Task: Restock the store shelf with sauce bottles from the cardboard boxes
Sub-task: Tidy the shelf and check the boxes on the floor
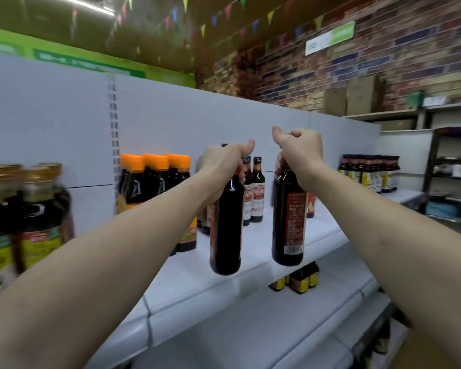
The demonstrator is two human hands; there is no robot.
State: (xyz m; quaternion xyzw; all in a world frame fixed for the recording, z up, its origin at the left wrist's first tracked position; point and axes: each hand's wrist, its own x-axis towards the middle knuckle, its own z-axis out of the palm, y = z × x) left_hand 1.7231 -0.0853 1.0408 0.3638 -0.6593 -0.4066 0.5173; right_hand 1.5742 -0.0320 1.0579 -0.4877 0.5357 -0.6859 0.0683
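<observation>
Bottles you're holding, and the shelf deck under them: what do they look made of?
Left bottle and right bottle: probably dark glass, glossy, with sharp highlights on the shoulders; hard plastic can't be ruled out. Shelf deck: smooth white, likely painted metal or plastic; can't tell which.

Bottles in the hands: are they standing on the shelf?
No, the left bottle and right bottle hang in the air, held by their necks in the left hand and right hand.
</observation>
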